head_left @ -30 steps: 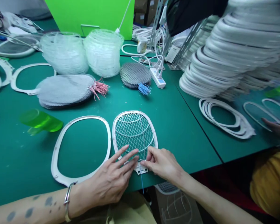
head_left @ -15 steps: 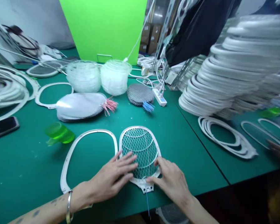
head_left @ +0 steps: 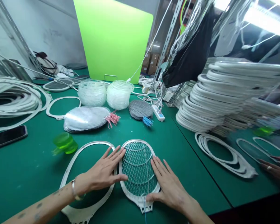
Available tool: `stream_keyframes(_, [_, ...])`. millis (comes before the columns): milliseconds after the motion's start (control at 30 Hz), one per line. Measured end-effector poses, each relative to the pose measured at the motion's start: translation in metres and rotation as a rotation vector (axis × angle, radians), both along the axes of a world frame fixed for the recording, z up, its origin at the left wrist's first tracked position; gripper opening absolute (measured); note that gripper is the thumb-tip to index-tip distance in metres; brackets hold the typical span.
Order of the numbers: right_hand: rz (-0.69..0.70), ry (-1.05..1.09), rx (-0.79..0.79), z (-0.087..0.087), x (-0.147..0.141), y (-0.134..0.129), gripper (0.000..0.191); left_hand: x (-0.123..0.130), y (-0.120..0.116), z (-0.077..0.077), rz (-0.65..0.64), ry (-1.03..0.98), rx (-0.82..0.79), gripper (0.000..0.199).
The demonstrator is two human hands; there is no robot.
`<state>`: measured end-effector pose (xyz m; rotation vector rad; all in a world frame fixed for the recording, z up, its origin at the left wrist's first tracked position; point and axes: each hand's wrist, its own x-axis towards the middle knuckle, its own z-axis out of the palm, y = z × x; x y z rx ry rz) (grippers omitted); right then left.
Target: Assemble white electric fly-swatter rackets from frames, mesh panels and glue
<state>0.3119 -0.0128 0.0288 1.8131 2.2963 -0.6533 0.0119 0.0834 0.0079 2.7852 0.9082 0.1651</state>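
Left hand (head_left: 102,174): open, with fingers extended and a little apart; it grips nothing. The fingertips are at the upper left rim of the meshed frame, and the thumb tip is over the mesh.

Right hand (head_left: 170,186): also open, with fingers extended; the fingertips are at the right rim, and the thumb is at the narrow neck, near a thin blue wire (head_left: 145,215).

Meshed frame: a white oval plastic frame (head_left: 136,141) which lies flat on the green table (head_left: 182,161), between the two hands. Inside is a silvery diamond-pattern mesh (head_left: 136,168), with curved pale bars visible at it. The blue wire runs down from the neck.

Second frame: an open white oval ring (head_left: 84,212), just beside the first one on its left, partly under the left hand and forearm.

Bracelet: a silver metal band (head_left: 74,189) on the left wrist.

Near left: a transparent green cup-like object (head_left: 65,143); farther left, a black phone (head_left: 9,137).

Behind: a pile of grey oval mesh sheets (head_left: 86,119) with pink wire ends (head_left: 113,119), and a darker mesh pile (head_left: 140,109) with blue wire ends (head_left: 147,121).

Right side: a tall stack of white rings (head_left: 207,96); below it, a low pile of white frames (head_left: 244,171), near a co-worker's hand (head_left: 274,170).
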Motion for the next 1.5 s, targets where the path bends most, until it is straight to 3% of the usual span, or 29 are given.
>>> stream_keyframes(100, [-0.042,0.01,-0.02,-0.004,0.017,-0.012,0.107,-0.026,-0.017,0.002,0.086,0.004,0.091,0.089])
stream_keyframes(200, [-0.118,-0.035,-0.073,-0.012,0.055,-0.033,0.09,-0.035,-0.041,-0.006,0.044,0.033,0.152,0.088])
stream_keyframes(300, [-0.197,-0.078,-0.074,-0.005,0.099,-0.049,0.066,-0.013,-0.055,-0.02,0.016,-0.02,0.203,0.088])
stream_keyframes(400, [-0.33,-0.052,0.035,0.026,0.115,-0.033,0.055,0.024,-0.049,-0.025,-0.004,-0.1,0.224,0.088])
stream_keyframes(467, [-0.384,0.037,0.189,0.052,0.102,0.004,0.037,0.048,-0.034,-0.018,-0.039,-0.152,0.209,0.087])
stream_keyframes(567, [-0.382,0.211,0.348,0.078,0.059,0.093,0.03,0.074,-0.002,0.007,-0.022,-0.226,0.101,0.074])
stream_keyframes(700, [-0.57,0.139,0.349,0.072,0.017,0.216,0.029,0.093,0.04,0.031,0.154,-0.321,-0.083,0.039])
stream_keyframes(800, [-0.678,0.11,0.253,0.056,0.018,0.265,0.026,0.093,0.066,0.039,0.261,-0.335,-0.283,0.023])
stream_keyframes(867, [-0.712,0.134,0.226,0.049,0.027,0.275,0.027,0.093,0.085,0.045,0.348,-0.358,-0.403,0.018])
stream_keyframes(967, [-0.713,0.228,0.237,0.044,0.039,0.276,0.028,0.104,0.122,0.055,0.44,-0.424,-0.521,0.032])
stream_keyframes(1067, [-0.69,0.351,0.262,0.041,0.044,0.277,0.03,0.134,0.163,0.059,0.52,-0.518,-0.71,0.041])
stream_keyframes(1167, [-0.677,0.443,0.271,0.038,0.043,0.282,0.031,0.165,0.193,0.056,0.586,-0.571,-0.904,0.037])
stream_keyframes(1300, [-0.706,0.503,0.238,0.034,0.04,0.283,0.03,0.186,0.21,0.05,0.606,-0.644,-1.051,0.032])
stream_keyframes(1500, [-0.83,0.709,0.203,0.029,0.037,0.271,0.024,0.176,0.226,0.063,0.575,-0.862,-1.061,0.034])
